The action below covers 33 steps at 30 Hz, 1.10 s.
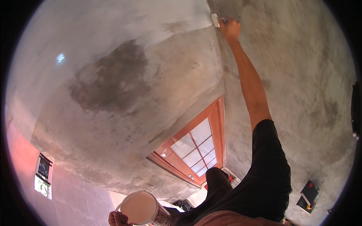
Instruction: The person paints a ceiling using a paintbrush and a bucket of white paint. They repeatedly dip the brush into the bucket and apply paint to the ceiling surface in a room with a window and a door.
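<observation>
My right hand (231, 29) is raised high at the end of a stretched arm. It is closed around a paintbrush (215, 20) with pale bristles, which touch the corner line where two plastered surfaces meet. Left of the brush, the surface carries a whitish coat (151, 17) with an uneven lower edge. Down at the lower edge of the view, my left hand (118, 218) grips the side of a paint bucket (162, 216) by its rim or handle; which one is hard to make out. Cream-coloured paint (139, 208) shows inside the bucket.
Bare grey-brown plaster (301, 64) spreads on the right, with a dark patch (113, 79) on the left surface. Below stands an orange-framed door (196, 147) with glass panes. A small window (43, 175) is at far left. A black flat object (309, 196) sits lower right.
</observation>
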Tool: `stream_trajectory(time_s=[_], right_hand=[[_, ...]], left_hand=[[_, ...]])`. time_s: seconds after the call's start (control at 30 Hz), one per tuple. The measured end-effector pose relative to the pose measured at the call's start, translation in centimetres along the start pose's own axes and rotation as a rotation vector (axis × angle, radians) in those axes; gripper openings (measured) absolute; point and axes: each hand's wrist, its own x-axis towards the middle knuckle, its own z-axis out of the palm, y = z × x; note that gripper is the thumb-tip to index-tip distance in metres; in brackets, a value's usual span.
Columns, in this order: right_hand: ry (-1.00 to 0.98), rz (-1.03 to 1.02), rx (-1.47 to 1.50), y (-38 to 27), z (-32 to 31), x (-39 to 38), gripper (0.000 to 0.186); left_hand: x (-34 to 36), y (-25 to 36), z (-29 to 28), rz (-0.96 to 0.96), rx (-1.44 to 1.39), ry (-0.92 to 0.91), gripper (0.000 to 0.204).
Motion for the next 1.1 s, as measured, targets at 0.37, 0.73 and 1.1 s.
stream_trajectory(time_s=[0.37,0.73,1.1], right_hand=[[-0.035,-0.084,0.402,-14.7,-1.3,-7.6,0.018],[-0.287,-0.234,1.003,-33.1,-7.1,-15.4,0.019],[-0.245,0.266,1.013,-15.9,-0.6,-7.0,0.016]], left_hand=[[-0.6,-3.5,-0.2,-0.711,-0.488,0.401,0.028],[-1.7,1.5,-0.1,-0.493,-0.653,0.244,0.03],[-1.5,2.6,-0.2,-0.495,-0.555,0.259,0.03]])
